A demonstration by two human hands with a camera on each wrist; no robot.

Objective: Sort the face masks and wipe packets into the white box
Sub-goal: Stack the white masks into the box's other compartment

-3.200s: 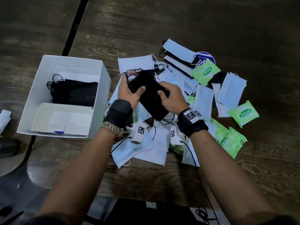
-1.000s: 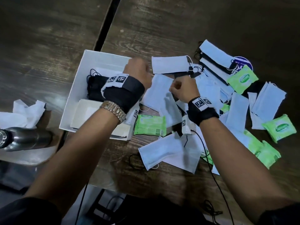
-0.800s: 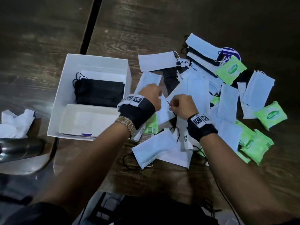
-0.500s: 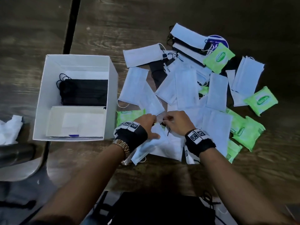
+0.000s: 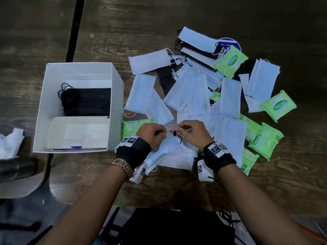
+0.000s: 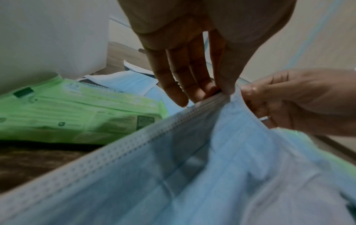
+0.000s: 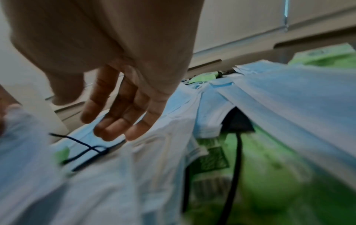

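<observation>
Step in hand: one pale blue pleated face mask (image 6: pixel 192 159) is being picked from the near edge of the pile, close to the desk's near edge. Its stitched top edge is pinched between thumb and fingertips of the left hand (image 5: pixel 151 134); the same edge is gripped just beside it by the right hand (image 5: pixel 192 132), as seen from the left wrist. From the right wrist the right hand's fingers look loosely extended, so the strength of that grip is uncertain. A dark ear loop (image 5: pixel 175 134) lies on the mask between the two hands, probably belonging to another mask.

White cardboard box (image 5: pixel 77 68) sits left of the pile. Its far compartment holds a stack of black face masks (image 5: pixel 86 101); the near compartment holds only a white insert. No blue masks or wipes are seen in it, so sorting is judged early.

Next move calls for: the mask lifted clear without the dark loop snagging, then carried left over the box wall. Which compartment is meant for blue cannot be told.

A green wipe packet (image 5: pixel 132 125) lies touching the box's right wall, just beside the left hand; more green packets (image 5: pixel 263 140) lie at the pile's right edge.

Surface: dark wood-grain desk (image 5: pixel 177 18), with a dark seam running left of the box. A crumpled white tissue (image 5: pixel 10 145) sits at the left edge. Pale walls are glimpsed from the wrist views.
</observation>
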